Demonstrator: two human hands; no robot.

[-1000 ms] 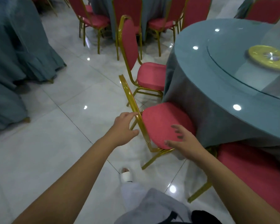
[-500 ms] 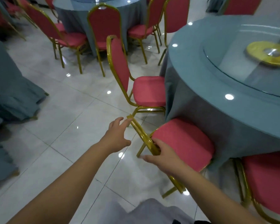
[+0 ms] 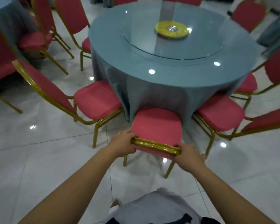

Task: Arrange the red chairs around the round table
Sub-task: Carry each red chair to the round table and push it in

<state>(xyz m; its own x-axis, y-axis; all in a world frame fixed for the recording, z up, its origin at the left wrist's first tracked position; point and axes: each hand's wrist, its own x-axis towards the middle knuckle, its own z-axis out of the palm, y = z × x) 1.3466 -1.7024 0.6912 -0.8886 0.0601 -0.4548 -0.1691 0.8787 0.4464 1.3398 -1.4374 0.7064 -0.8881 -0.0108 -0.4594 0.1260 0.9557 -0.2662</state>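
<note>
Head view: left hand [image 3: 122, 145] and right hand [image 3: 189, 154] both curled round gold top rail of red chair [image 3: 157, 126], seat front tucked under round table [image 3: 160, 65] cloth, between two neighbouring chairs.

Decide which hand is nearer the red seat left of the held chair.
Left. The left hand grips the rail end beside that seat; the right hand grips the far end.

Both hands [image 3: 123, 143] gripping red chair [image 3: 157, 126] top rail, round table [image 3: 152, 62] ahead
</note>
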